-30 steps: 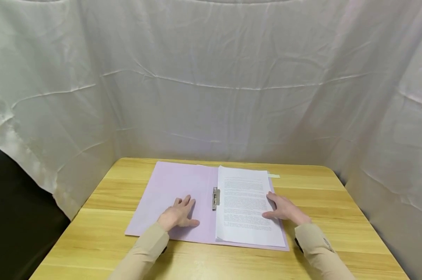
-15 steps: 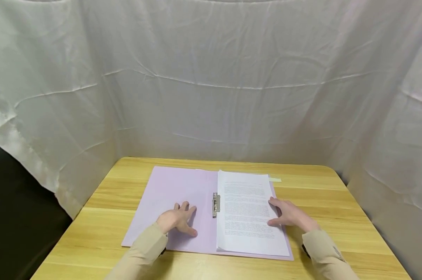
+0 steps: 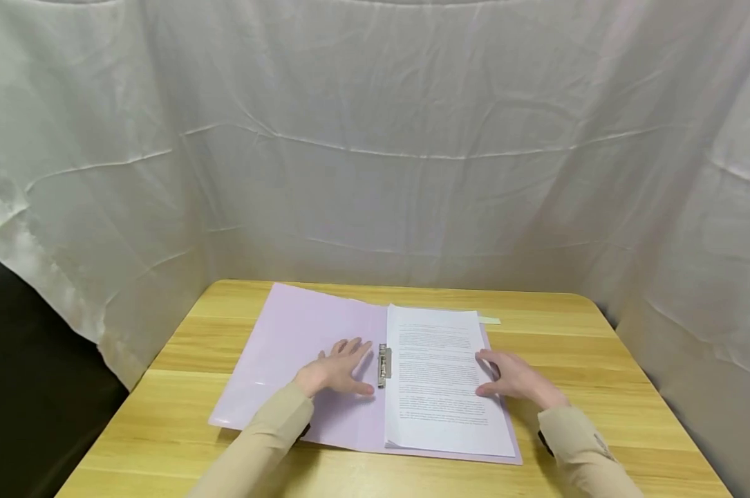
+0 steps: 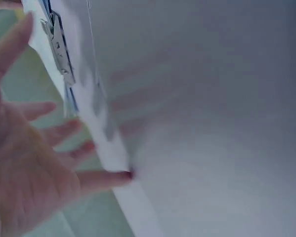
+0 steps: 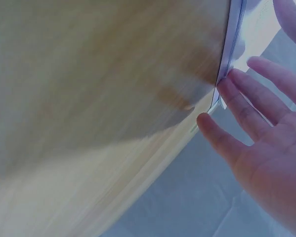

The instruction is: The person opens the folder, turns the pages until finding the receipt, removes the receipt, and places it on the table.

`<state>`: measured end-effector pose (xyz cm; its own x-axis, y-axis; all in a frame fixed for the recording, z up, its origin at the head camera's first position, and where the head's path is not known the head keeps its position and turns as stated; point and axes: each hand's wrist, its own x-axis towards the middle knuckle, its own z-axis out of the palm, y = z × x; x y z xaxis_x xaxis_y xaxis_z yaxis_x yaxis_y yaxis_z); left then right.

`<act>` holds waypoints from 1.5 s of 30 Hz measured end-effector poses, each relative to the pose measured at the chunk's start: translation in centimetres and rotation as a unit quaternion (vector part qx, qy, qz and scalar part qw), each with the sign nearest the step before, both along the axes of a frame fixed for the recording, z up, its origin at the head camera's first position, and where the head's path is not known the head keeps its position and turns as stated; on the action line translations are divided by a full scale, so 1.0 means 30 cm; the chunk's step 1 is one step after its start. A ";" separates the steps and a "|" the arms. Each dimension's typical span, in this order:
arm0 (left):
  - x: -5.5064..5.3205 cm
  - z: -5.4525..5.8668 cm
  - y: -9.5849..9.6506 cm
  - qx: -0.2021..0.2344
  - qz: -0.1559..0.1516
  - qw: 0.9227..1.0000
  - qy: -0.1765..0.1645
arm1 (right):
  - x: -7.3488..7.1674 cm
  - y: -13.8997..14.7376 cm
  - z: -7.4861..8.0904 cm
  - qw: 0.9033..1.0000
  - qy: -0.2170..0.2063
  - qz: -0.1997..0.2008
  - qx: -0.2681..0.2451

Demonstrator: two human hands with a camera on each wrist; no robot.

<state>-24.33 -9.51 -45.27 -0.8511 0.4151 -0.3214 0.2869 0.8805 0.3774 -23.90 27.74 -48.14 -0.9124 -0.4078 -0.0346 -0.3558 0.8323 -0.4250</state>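
Note:
A lilac folder (image 3: 300, 311) lies spread on the table, its left cover tilted up along the outer edge. A metal clip (image 3: 383, 365) sits by the fold, beside a stack of printed sheets (image 3: 439, 373) on the right half. Over the left cover, near the clip, is my left hand (image 3: 337, 373) with fingers spread. In the left wrist view one of its fingertips (image 4: 128, 175) is right at the cover's surface. My right hand (image 3: 518, 377) rests at the right edge of the sheets and folder, fingers loosely bent; in the right wrist view fingertips (image 5: 224, 85) meet the folder edge.
The wooden table (image 3: 182, 387) extends around the folder. A pale tab (image 3: 489, 320) sticks out past the folder's upper right. A light curtain (image 3: 375, 173) hangs behind the table and at both sides, with black material (image 3: 32, 373) at far left.
My left hand has moved right and away from me, toward the clip. The left cover, flat before, is now tilted up. Earlier, folder and sheets shifted slightly toward me; the right hand stayed beside them.

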 end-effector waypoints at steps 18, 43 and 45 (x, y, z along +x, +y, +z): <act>-0.022 -0.059 0.021 0.088 -0.045 0.993 -0.064 | 0.018 0.001 0.019 1.000 -0.018 0.022 0.002; 0.008 -0.128 0.087 0.112 -0.107 0.988 0.001 | -0.181 0.008 -0.015 0.996 0.039 -0.040 -0.064; 0.007 -0.133 0.086 0.112 -0.114 0.987 0.006 | -0.201 0.000 -0.020 0.996 0.043 -0.042 -0.063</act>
<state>-24.11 -6.94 -49.25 -0.7300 0.6564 -0.1906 0.4738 0.6869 0.5510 -29.92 27.74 -48.73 -0.9409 -0.3259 0.0918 -0.3268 0.8032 -0.4981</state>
